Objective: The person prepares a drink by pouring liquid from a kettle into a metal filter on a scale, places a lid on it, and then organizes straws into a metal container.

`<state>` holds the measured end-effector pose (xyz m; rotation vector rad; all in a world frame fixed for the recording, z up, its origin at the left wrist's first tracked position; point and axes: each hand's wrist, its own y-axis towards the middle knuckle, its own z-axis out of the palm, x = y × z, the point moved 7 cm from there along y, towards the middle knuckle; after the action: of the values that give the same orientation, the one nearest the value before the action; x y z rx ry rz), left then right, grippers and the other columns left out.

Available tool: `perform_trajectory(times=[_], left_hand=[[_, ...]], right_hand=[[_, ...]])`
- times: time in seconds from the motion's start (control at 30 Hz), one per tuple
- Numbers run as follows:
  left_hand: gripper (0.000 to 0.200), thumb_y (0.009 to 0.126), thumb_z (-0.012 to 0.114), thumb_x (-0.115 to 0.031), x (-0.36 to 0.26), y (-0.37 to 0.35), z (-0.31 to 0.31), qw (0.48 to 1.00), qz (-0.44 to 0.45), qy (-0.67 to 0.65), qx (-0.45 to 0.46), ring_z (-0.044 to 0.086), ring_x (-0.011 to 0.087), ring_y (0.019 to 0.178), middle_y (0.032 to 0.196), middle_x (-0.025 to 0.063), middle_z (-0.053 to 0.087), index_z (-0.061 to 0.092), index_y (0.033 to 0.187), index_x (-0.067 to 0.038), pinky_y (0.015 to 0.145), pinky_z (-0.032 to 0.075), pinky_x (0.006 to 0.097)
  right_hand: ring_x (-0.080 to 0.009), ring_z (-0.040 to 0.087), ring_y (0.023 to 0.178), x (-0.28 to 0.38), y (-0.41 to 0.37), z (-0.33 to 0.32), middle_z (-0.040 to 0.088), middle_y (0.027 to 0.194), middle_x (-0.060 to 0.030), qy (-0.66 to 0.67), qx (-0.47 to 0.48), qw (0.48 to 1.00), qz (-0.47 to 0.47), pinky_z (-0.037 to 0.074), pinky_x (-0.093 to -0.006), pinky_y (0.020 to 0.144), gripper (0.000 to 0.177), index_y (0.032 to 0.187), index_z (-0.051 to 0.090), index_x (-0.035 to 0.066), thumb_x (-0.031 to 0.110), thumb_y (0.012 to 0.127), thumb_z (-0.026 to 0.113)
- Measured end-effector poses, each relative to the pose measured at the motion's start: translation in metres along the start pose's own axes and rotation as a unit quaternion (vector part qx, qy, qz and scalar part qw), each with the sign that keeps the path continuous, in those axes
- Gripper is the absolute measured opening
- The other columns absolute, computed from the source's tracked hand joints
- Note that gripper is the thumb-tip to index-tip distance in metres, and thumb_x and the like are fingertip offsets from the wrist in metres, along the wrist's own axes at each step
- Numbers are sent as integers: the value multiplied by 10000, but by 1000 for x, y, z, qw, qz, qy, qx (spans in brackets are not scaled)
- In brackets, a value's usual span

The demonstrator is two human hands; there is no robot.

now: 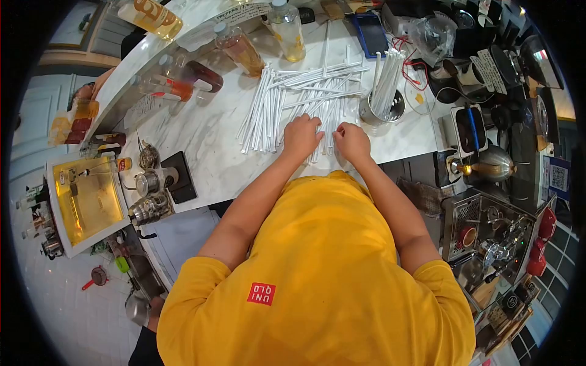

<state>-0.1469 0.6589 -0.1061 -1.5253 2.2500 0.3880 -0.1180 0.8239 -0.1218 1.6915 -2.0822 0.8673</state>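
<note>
Many white wrapped straws (259,116) lie in a loose, crisscrossed pile on the marble counter (213,146). Over the near part of the pile is my left hand (302,135), its fingers bent onto the straws; what they hold, if anything, is hidden. Just to its right, my right hand (352,141) has its fingers curled together at the ends of some straws, and any straw in its grip is too small to make out. Beyond my right hand stands a metal cup (381,111) with a bundle of upright straws in it.
Bottles of drink (240,50) stand behind and left of the pile. A blue phone (369,35) and red cable (415,70) lie at the back right. Metal pitchers (149,183) are at left, an espresso machine (491,244) at right. Another person's hand (155,308) shows at lower left.
</note>
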Motion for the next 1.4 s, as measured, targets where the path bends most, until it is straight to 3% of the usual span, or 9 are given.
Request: perform_trajectory(times=[0.2, 0.43, 0.53, 0.67, 0.93, 1.1, 1.23, 1.3, 1.4], left_hand=[[265, 807, 845, -268, -1, 0, -3, 997, 48, 50, 45, 682, 335, 912, 964, 121, 667, 755, 1010, -125, 761, 549, 474], [208, 807, 825, -257, 7, 11, 9, 998, 3, 31, 54, 700, 328, 924, 982, 140, 691, 773, 925, -93, 774, 561, 474], [206, 829, 802, -244, 13, 8, 0, 995, -42, -77, 54, 705, 276, 832, 927, 126, 710, 782, 925, -63, 734, 557, 424], [239, 933, 778, -234, 9, 0, -16, 889, -176, -379, 188, 563, 61, 744, 831, -20, 663, 737, 944, 1, 695, 463, 245], [189, 942, 768, -165, -13, -6, -54, 884, -135, -447, -15, 563, 81, 727, 811, -10, 651, 717, 1039, -11, 685, 484, 257], [178, 943, 769, -149, -33, -5, -65, 886, -136, -439, -63, 584, 79, 766, 839, -2, 680, 724, 1046, -10, 709, 495, 258], [172, 950, 769, -149, -59, 13, -78, 875, -92, -462, -116, 583, 71, 770, 866, -1, 700, 724, 1046, -13, 715, 483, 245], [171, 952, 769, -150, -78, 23, -96, 866, -82, -475, -132, 580, 67, 769, 874, -2, 705, 724, 1045, -14, 710, 470, 237], [169, 951, 771, -150, -107, 44, -123, 861, -34, -478, -173, 575, 56, 762, 870, -10, 702, 726, 1043, -15, 681, 441, 229]], right_hand=[[-366, 736, 925, -5, -6, 23, 766, 941, -145, -68, 20, 994, 83, 542, -535, 827, 248, 944, 751, 78, 315, 880, 725], [-385, 733, 936, -12, -17, 9, 764, 930, -178, 60, -24, 990, 125, 569, -456, 822, 266, 909, 741, 36, 294, 845, 732], [-384, 724, 880, 1, -42, -27, 746, 933, -184, 83, -81, 987, 108, 567, -442, 791, 245, 939, 735, 15, 245, 858, 749], [-342, 706, 812, 20, -85, -89, 713, 918, -172, 108, -231, 966, 43, 556, -409, 758, 175, 975, 724, 0, 139, 879, 770], [-99, 650, 989, 15, -105, -182, 720, 1061, -37, 442, -346, 825, -59, 552, -271, 852, 166, 1087, 712, -9, -39, 929, 755], [-130, 699, 952, 41, -90, -281, 737, 1041, -75, 421, -432, 772, -198, 554, -268, 881, 178, 1098, 708, -39, -38, 933, 775], [-130, 710, 966, 30, -28, -283, 755, 1019, -74, 391, -387, 808, -211, 558, -270, 891, 233, 1117, 717, -30, 13, 907, 808], [-145, 719, 972, 25, -6, -264, 766, 1022, -83, 306, -310, 884, -169, 555, -303, 920, 328, 1170, 715, -11, 107, 891, 842], [-193, 726, 1007, -5, 5, -237, 760, 1083, -100, 332, -299, 887, -118, 551, -372, 956, 410, 1227, 700, 10, 207, 900, 848]])
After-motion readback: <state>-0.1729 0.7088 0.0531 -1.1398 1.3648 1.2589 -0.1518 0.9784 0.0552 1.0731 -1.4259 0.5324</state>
